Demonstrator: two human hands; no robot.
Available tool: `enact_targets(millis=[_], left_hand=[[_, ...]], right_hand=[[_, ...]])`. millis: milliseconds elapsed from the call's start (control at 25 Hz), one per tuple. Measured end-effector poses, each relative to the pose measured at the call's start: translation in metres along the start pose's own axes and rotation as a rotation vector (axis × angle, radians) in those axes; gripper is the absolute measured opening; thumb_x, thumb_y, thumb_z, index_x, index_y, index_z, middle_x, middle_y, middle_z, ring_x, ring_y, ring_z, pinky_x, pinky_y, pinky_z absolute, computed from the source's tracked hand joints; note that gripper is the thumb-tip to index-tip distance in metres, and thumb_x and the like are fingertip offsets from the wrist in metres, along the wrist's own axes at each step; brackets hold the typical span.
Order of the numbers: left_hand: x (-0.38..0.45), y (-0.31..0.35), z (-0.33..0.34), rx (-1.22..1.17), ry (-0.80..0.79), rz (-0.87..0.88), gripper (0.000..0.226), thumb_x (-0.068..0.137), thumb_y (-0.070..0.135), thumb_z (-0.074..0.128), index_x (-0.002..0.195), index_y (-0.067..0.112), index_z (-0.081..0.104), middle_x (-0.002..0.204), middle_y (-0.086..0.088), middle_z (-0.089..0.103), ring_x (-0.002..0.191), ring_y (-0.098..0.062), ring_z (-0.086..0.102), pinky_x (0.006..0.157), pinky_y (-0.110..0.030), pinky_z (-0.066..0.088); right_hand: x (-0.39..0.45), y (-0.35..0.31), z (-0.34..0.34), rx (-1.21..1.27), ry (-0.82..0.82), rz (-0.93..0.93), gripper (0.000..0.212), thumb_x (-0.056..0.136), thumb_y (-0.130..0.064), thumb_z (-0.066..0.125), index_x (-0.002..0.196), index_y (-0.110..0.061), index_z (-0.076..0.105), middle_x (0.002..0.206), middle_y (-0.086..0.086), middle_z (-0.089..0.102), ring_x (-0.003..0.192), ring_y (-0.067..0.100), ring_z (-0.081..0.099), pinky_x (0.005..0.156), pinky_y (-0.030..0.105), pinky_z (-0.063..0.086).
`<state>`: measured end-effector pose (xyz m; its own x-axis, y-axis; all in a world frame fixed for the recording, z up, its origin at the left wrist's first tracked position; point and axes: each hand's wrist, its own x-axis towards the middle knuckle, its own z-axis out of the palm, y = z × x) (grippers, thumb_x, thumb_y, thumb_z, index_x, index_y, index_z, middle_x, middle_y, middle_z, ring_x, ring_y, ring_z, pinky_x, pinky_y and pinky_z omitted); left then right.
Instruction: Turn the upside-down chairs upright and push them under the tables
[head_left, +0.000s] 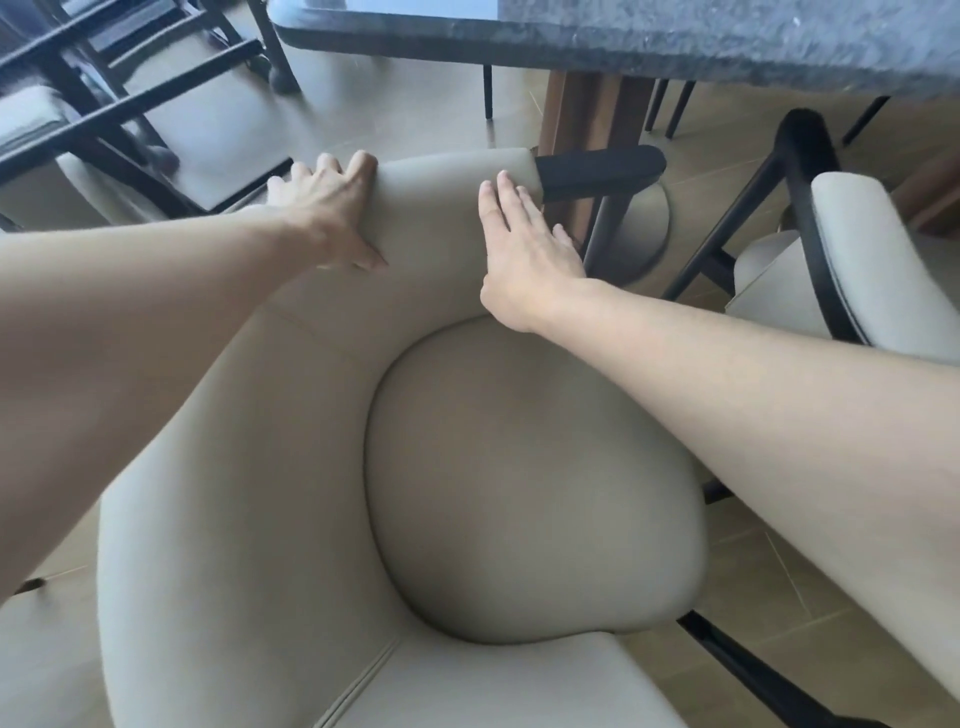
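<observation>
Both bare arms reach forward, the left hand (332, 208) with fingers curled over an edge, the right hand (519, 244) flat with straight fingers.

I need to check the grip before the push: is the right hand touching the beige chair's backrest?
Touching. The head view shows the right hand lying flat with straight fingers on the padded backrest of the beige chair, with no gap visible beneath it.
</observation>
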<state>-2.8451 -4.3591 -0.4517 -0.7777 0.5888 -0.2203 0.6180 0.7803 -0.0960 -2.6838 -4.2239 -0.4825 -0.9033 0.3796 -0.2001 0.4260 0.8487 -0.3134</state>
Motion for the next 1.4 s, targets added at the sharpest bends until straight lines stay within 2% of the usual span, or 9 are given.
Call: enact_targets(millis=[480,760,880,960,1160,1240,1280,1360,1400], left_hand=[[0.022,-0.043,0.036,0.043,-0.078,-0.026,0.103,0.064,0.046,0.092,0.144,0.017,0.033,0.129,-0.028,0.048,0.122,-0.048,0.048,0.094,-0.060,0.042],[0.014,-0.040,0.037,0.054,-0.112,-0.014,0.115,0.068,0.044,0.090,0.155,0.024,0.018,0.142,-0.024,0.039,0.131,-0.047,0.041,0.104,-0.060,0.040],[-0.005,-0.037,0.047,0.214,-0.078,0.145,0.119,0.083,0.031,0.077,0.158,0.039,-0.014,0.167,-0.015,0.003,0.151,-0.044,0.014,0.120,-0.056,0.019],[-0.022,-0.042,0.053,0.342,-0.060,0.273,0.112,0.089,0.016,0.062,0.153,0.045,-0.025,0.168,-0.011,-0.021,0.155,-0.042,-0.011,0.125,-0.052,0.003],[-0.067,-0.079,0.050,0.433,-0.201,0.728,0.089,0.090,0.021,0.057,0.158,0.049,0.006,0.159,0.009,-0.037,0.156,-0.022,-0.019,0.124,-0.040,-0.010],[-0.096,-0.091,0.047,0.427,-0.315,0.771,0.086,0.091,0.019,0.053,0.156,0.053,0.009,0.162,0.012,-0.032,0.158,-0.017,-0.005,0.127,-0.037,0.000],[-0.109,-0.095,0.044,0.391,-0.375,0.780,0.085,0.090,0.018,0.053,0.155,0.056,0.013,0.166,0.014,-0.024,0.158,-0.017,0.007,0.127,-0.037,0.013],[-0.135,-0.098,0.035,0.310,-0.461,0.819,0.079,0.089,0.024,0.056,0.150,0.061,0.023,0.168,0.022,-0.009,0.151,-0.013,0.026,0.112,-0.036,0.039],[-0.147,-0.100,0.029,0.293,-0.489,0.845,0.076,0.088,0.032,0.060,0.148,0.062,0.025,0.167,0.026,-0.004,0.149,-0.011,0.030,0.106,-0.034,0.045]], right_hand=[[0.039,0.031,0.021,0.020,-0.068,-0.018,0.083,0.092,-0.001,0.038,0.159,-0.020,-0.006,0.167,-0.008,-0.014,0.154,0.015,-0.003,0.122,0.043,0.013],[0.036,0.019,0.034,0.018,-0.113,0.063,0.081,0.095,-0.006,0.042,0.159,-0.020,-0.006,0.167,-0.009,-0.013,0.154,0.013,-0.001,0.121,0.045,0.016],[0.024,0.010,0.037,-0.001,-0.150,0.062,0.083,0.094,-0.007,0.044,0.159,-0.020,-0.005,0.167,-0.008,-0.012,0.154,0.014,0.000,0.121,0.047,0.018],[0.010,0.001,0.037,-0.014,-0.165,0.062,0.082,0.094,-0.011,0.046,0.159,-0.019,-0.003,0.168,-0.006,-0.011,0.154,0.013,0.000,0.120,0.047,0.019],[-0.040,-0.029,0.041,0.001,-0.183,0.172,0.075,0.095,-0.015,0.047,0.158,-0.016,0.006,0.168,-0.003,-0.007,0.153,0.021,0.009,0.115,0.046,0.027],[-0.072,-0.049,0.046,0.027,-0.227,0.229,0.069,0.095,-0.014,0.045,0.156,-0.015,0.012,0.168,-0.002,-0.006,0.151,0.026,0.014,0.113,0.049,0.028],[-0.088,-0.061,0.049,0.039,-0.239,0.256,0.066,0.096,-0.013,0.044,0.155,-0.015,0.015,0.168,-0.001,-0.006,0.149,0.027,0.015,0.113,0.050,0.028],[-0.121,-0.087,0.055,0.058,-0.241,0.319,0.062,0.097,-0.012,0.043,0.154,-0.014,0.017,0.168,0.000,-0.005,0.149,0.028,0.016,0.113,0.051,0.026],[-0.137,-0.101,0.057,0.067,-0.240,0.352,0.060,0.098,-0.013,0.043,0.153,-0.013,0.018,0.168,0.001,-0.005,0.148,0.028,0.017,0.112,0.051,0.027]])
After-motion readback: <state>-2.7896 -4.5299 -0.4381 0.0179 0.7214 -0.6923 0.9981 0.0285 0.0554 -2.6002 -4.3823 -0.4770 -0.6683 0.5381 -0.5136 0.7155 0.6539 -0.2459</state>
